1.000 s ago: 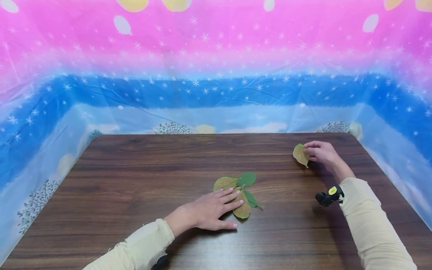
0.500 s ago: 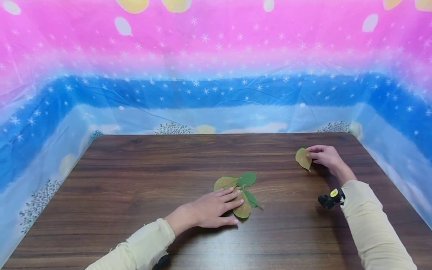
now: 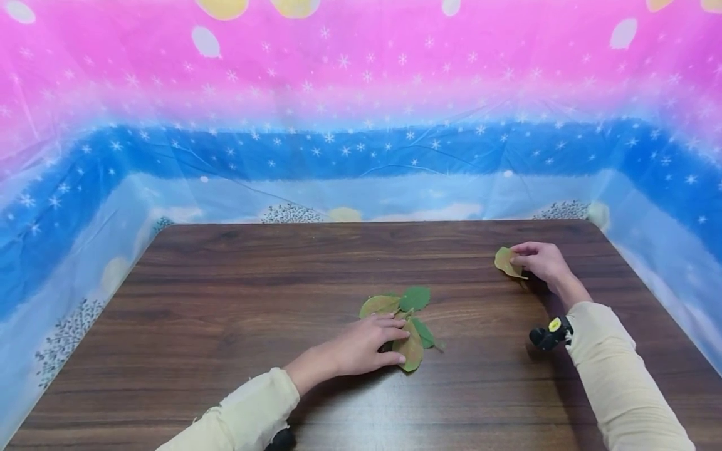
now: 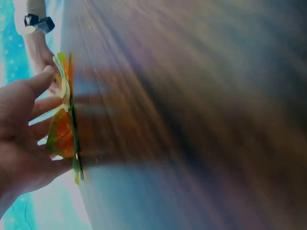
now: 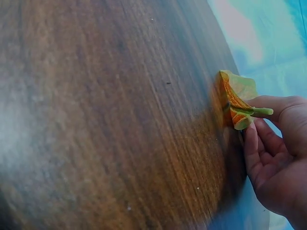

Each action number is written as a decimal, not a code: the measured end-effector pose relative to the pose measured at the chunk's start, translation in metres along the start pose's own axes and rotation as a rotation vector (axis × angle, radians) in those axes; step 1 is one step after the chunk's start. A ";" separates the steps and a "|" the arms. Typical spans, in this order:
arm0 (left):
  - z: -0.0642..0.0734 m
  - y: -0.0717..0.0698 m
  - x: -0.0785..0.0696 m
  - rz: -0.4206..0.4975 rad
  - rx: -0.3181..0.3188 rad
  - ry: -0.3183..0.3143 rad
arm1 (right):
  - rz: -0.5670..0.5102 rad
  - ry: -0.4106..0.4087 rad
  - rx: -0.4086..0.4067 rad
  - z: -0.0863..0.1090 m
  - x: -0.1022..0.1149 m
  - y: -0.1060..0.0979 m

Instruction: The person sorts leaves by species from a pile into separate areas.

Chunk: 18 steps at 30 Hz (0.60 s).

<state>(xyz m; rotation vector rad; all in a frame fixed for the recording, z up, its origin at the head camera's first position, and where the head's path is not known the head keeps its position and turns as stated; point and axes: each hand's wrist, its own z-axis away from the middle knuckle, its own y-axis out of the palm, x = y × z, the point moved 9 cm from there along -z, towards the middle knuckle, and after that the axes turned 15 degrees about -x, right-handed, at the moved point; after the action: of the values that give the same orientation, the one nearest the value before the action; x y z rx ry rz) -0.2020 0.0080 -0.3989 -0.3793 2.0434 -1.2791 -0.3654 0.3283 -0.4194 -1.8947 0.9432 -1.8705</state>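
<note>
Evidently, the yellowish leaf (image 3: 504, 263), judged light, fragile and best held by its stalk (image 5: 263, 111), is pinched by the right hand (image 3: 540, 260) near the far right corner of the table (image 3: 242, 282), the left hand (image 3: 361, 347) resting loosely on other leaves (image 3: 414, 352).

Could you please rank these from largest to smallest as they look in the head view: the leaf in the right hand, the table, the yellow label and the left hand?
1. Table
2. Left hand, partly because it is nearer the camera
3. Leaf in the right hand
4. Yellow label
</note>
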 end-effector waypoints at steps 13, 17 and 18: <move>-0.012 -0.007 -0.004 -0.126 -0.231 -0.138 | 0.005 -0.022 -0.032 0.002 0.001 -0.001; -0.012 -0.007 -0.003 -0.124 -0.263 -0.158 | 0.013 -0.024 -0.035 0.002 -0.002 0.000; -0.012 -0.007 -0.002 -0.110 -0.273 -0.167 | 0.014 -0.025 -0.034 0.002 -0.003 0.000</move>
<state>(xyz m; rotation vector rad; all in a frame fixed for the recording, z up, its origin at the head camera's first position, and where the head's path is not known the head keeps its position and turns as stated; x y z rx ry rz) -0.2097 0.0139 -0.3889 -0.7084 2.0794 -0.9943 -0.3637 0.3298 -0.4213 -1.9213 0.9841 -1.8299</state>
